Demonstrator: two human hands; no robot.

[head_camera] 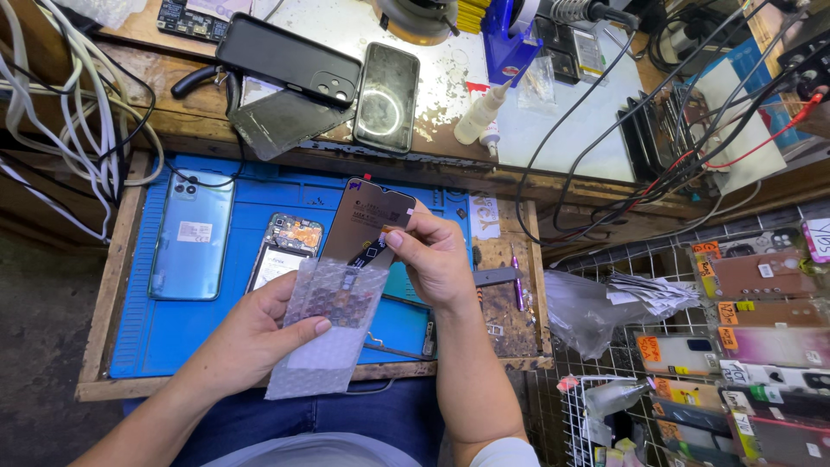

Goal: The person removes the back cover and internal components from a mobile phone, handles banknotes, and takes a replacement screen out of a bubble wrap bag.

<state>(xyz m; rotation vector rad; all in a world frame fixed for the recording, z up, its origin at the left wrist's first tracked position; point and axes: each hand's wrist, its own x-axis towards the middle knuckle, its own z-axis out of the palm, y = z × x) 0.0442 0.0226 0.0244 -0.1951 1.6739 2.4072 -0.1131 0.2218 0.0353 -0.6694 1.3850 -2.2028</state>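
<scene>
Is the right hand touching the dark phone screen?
Touching. The head view shows the right hand pinching the phone screen by its edge with fingertips, above the bubble bag.

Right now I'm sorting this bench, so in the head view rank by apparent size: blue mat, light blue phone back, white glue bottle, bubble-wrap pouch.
1. blue mat
2. and 3. bubble-wrap pouch, held by the left hand, and light blue phone back: alike; the pouch is nearer the camera.
4. white glue bottle
</scene>
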